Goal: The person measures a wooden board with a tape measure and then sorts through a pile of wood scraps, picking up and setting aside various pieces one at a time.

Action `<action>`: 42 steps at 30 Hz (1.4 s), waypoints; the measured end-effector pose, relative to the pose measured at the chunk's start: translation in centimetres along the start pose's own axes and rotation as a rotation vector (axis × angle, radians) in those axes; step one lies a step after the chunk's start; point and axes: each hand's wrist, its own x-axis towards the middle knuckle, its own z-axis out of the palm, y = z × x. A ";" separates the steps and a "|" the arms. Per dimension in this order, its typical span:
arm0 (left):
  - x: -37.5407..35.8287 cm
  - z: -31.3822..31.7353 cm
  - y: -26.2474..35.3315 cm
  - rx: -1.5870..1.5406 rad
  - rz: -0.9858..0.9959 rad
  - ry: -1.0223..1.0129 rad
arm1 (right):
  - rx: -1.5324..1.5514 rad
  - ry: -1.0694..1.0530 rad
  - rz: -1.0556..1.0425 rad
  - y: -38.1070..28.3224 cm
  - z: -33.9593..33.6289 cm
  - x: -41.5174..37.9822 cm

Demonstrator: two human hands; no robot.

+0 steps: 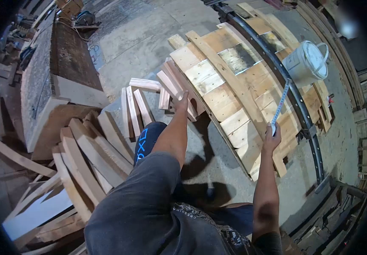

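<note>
In the head view, my right hand [272, 137] is closed around a tape measure, whose blade [280, 104] stretches out over the wooden panel [230, 102] toward the black curved metal bar [272, 59]. My left hand [182, 102] grips a short wooden plank [170, 85] beside the panel's left edge; some fingers are hidden behind the wood. Several more short planks [137, 106] lie on the floor just left of that hand. A long batten [230, 76] runs across the top of the panel.
A white bucket [304, 63] stands on the panel's right side. Many curved timber pieces [87, 153] are piled at my left, below a large wooden box-like form [60, 85]. Stacked boards [336, 46] line the right. A corded tool [84, 19] sits at the upper left.
</note>
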 end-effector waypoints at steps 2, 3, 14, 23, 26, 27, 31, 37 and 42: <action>0.3 1.7 0.3 -0.030 -0.001 0.031 | 0.023 0.055 -0.093 1.5 0.0 0.1; 1.2 2.8 -0.3 0.044 -0.048 0.078 | 0.028 0.060 -0.096 1.2 -0.2 0.1; 7.5 3.6 -6.2 -0.422 0.202 -0.148 | 0.119 0.027 0.053 2.5 -1.2 0.1; 1.3 -4.3 0.4 -0.380 -0.023 -0.460 | 0.152 0.041 0.004 1.1 -1.6 -0.4; 5.9 -6.5 -1.1 -0.373 0.120 -0.725 | 0.020 0.060 -0.064 0.4 -1.9 -0.2; 4.3 -7.8 -0.4 -0.322 0.080 -0.724 | 0.034 0.084 -0.058 0.7 -2.0 -0.2; -4.6 -11.5 1.8 -0.132 -0.095 -0.657 | 0.018 0.085 -0.120 0.5 -2.3 -0.2; -15.3 -15.5 1.3 -0.158 0.035 -0.866 | -0.043 0.073 -0.153 0.8 -2.5 -0.1; -24.3 -16.5 2.5 0.026 0.097 -0.852 | -0.013 0.072 -0.117 0.1 -3.1 -0.4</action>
